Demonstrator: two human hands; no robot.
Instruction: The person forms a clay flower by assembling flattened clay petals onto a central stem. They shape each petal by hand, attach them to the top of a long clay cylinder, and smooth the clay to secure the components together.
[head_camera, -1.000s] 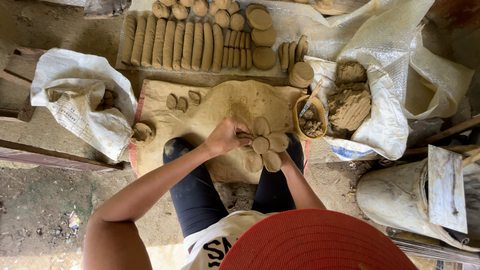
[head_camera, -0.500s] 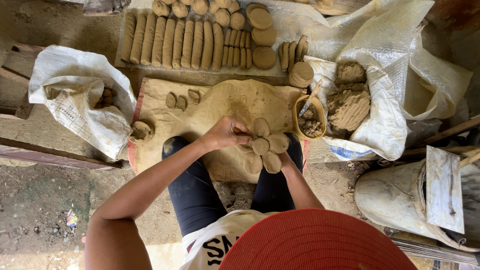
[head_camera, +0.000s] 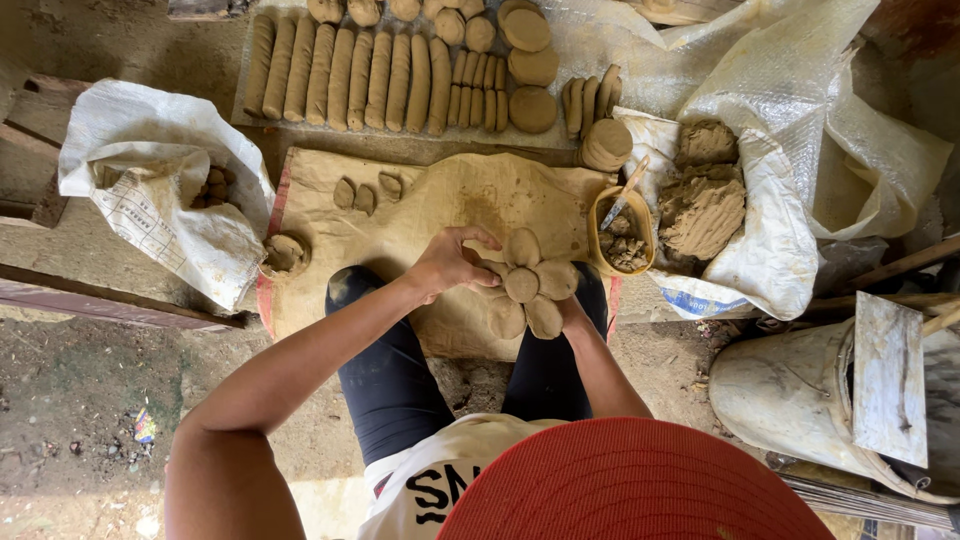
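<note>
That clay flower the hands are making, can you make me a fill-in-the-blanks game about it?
1. The clay flower has round petals around a small ____ disc in the middle.
2. The left hand presses the flower's ____ side in the picture.
3. The long clay rolls lie in a ____ at the top.

Missing words: round; left; row
</note>
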